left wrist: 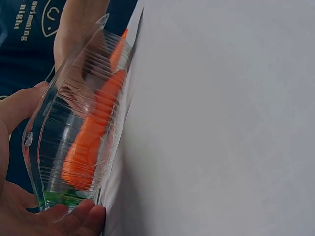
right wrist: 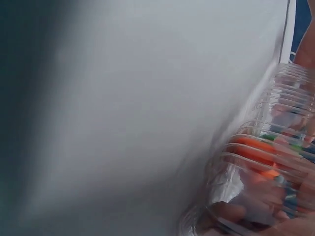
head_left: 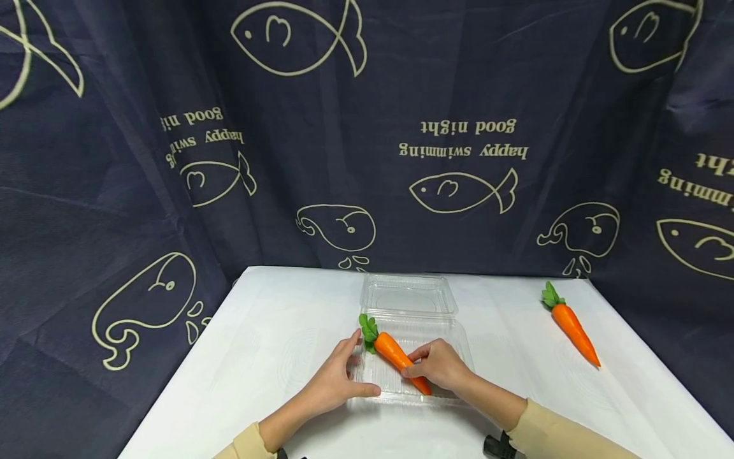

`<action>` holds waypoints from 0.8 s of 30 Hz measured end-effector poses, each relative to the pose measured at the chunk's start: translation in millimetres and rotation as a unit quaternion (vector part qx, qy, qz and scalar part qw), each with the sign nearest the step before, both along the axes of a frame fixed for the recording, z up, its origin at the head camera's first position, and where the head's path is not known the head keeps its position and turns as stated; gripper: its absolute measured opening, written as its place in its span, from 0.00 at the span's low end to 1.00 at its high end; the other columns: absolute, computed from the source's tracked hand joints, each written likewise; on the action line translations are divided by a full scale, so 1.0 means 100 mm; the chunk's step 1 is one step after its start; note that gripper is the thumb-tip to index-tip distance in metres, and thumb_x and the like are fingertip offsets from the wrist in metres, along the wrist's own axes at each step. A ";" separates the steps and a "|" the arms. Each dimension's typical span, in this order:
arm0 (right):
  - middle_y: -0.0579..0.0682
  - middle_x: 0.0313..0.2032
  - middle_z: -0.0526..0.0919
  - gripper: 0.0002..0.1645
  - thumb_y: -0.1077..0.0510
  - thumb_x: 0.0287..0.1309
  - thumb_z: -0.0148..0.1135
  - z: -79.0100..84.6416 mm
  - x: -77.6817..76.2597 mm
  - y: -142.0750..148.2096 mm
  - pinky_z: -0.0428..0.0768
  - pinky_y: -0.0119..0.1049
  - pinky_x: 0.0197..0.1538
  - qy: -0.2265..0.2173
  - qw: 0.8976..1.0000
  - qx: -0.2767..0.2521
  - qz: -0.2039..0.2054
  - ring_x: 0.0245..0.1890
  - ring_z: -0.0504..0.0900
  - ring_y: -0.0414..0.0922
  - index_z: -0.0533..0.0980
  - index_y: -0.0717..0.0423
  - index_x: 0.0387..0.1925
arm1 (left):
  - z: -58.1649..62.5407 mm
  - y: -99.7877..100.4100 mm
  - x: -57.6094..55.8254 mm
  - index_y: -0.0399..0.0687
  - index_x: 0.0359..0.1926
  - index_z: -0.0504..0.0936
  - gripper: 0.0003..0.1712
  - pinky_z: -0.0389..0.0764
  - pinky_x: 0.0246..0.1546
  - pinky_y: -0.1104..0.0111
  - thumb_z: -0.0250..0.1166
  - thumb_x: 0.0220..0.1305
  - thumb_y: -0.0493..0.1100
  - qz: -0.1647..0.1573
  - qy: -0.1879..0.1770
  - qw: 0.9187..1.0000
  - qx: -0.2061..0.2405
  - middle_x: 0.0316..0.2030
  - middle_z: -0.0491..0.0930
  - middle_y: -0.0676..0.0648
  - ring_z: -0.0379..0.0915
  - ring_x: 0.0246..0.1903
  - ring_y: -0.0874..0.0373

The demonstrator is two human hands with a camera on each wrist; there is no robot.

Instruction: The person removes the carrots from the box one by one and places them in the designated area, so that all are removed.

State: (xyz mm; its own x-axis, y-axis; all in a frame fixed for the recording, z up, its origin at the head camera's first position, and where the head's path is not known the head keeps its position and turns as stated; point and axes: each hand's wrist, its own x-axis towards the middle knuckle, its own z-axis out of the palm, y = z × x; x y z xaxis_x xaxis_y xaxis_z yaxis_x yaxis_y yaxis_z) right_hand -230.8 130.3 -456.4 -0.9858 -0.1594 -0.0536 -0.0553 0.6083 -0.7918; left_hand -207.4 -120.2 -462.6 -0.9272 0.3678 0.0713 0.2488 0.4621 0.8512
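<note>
A clear plastic box [head_left: 385, 376] stands unfolded on the table, its lid [head_left: 410, 296] lying back on the far side. Inside the base lies an orange carrot [head_left: 391, 350] with green leaves, slanting from the far left to the near right corner. My right hand [head_left: 440, 366] pinches the carrot near its pointed end, thumb on top. At the left end of the box, my left hand [head_left: 335, 379] holds the wall, thumb on the near rim and fingers round the side. Through the ribbed wall the carrot [left wrist: 88, 147] shows in the left wrist view. The right wrist view is blurred.
A second carrot [head_left: 575, 331] lies on the white table [head_left: 516, 376] at the right. Dark cloth [head_left: 367, 127] with fish and whale drawings hangs behind and beside the table.
</note>
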 end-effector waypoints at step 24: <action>0.47 0.25 0.82 0.13 0.61 0.34 0.82 0.07 -0.09 -0.02 0.71 0.34 0.33 -0.032 0.997 -0.058 -0.026 0.31 0.75 0.45 0.84 0.59 0.24 | 0.01 -0.01 -0.01 0.39 0.79 0.47 0.68 0.77 0.53 0.57 0.81 0.49 0.54 -0.002 0.006 1.000 0.000 0.70 0.63 0.39 0.71 0.60 0.46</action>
